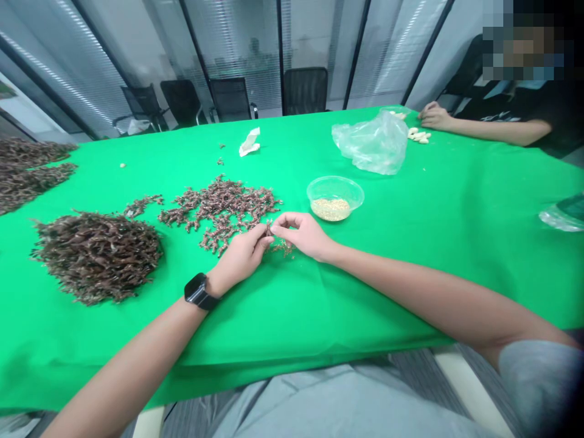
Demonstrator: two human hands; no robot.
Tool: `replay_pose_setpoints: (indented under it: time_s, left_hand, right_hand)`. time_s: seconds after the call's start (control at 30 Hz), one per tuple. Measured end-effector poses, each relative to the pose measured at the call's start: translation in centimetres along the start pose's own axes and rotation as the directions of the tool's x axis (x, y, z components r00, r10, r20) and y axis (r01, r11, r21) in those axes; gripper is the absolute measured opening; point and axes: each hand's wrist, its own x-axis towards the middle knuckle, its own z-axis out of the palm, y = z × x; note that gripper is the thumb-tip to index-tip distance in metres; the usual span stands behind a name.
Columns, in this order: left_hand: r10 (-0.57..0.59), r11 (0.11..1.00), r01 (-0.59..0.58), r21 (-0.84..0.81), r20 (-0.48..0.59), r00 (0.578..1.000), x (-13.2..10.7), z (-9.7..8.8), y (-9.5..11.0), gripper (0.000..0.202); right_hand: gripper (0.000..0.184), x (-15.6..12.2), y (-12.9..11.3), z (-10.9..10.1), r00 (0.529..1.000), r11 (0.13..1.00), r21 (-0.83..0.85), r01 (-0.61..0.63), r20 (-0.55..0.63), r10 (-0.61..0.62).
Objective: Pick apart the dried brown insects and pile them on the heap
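Brown sprig (pixel 269 231) pinched between both hands (pixel 241 257) (pixel 303 236)

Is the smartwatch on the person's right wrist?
No, the black smartwatch is on the wrist of the left hand, while the wrist of the right hand is bare.

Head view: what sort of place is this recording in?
Probably an office meeting room: a long table under a green cloth, black mesh swivel chairs along its far side, and glass partitions with blinds behind them.
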Motion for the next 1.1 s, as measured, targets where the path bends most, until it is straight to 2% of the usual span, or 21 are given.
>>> replay_pose_setpoints:
  time_s: [0.2,0.5,0.6,0.7,0.8,0.87,0.93,1.03,1.1]
  left_hand:
    - [-0.006,1.0,0.006,-0.022,-0.005,1.0,0.03,0.01,0.07,0.022]
    - [-0.009,0.998,0.008,-0.065,-0.021,1.0,0.2,0.05,-0.05,0.026]
    - [0.003,0.993,-0.004,-0.116,-0.011,1.0,0.22,0.01,-0.07,0.028]
    - [0.018,0.983,-0.015,-0.185,0.012,1.0,0.21,-0.08,-0.03,0.03]
    - [0.03,0.967,-0.021,-0.253,0.032,0.999,0.19,-0.16,-0.03,0.033]
    - [0.038,0.967,-0.029,-0.252,0.03,0.999,0.15,-0.21,-0.12,0.034]
    - [0.046,0.981,-0.042,-0.191,0.015,0.999,0.1,-0.28,-0.29,0.033]
    - [0.054,0.997,-0.054,-0.053,-0.005,0.999,0.01,-0.44,-0.51,0.027]
    - [0.059,0.998,-0.06,-0.005,-0.014,0.998,-0.04,-0.53,-0.54,0.025]
  right_hand:
    - [0.024,0.11,0.17,-0.11,1.0,1.0,-0.026,0.017,0.007,-0.017]
    - [0.018,-0.42,0.09,-0.08,0.976,0.948,-0.248,0.202,-0.032,-0.216]
    - [0.014,-0.55,-0.14,-0.21,0.936,0.86,-0.402,0.316,-0.014,-0.351]
    - [0.015,-0.54,-0.12,-0.48,0.865,0.718,-0.527,0.455,0.069,-0.498]
    - [0.016,-0.59,-0.06,-0.58,0.816,0.628,-0.567,0.532,0.146,-0.56]
    - [0.016,-0.69,-0.13,-0.44,0.834,0.655,-0.556,0.512,0.139,-0.535]
    - [0.016,-0.75,-0.24,-0.2,0.898,0.769,-0.489,0.412,0.074,-0.434]
    - [0.019,-0.64,-0.27,0.06,0.99,0.957,-0.253,0.141,0.023,-0.14]
    - [0.024,-0.43,-0.18,0.03,0.996,0.995,-0.081,-0.053,0.071,0.058]
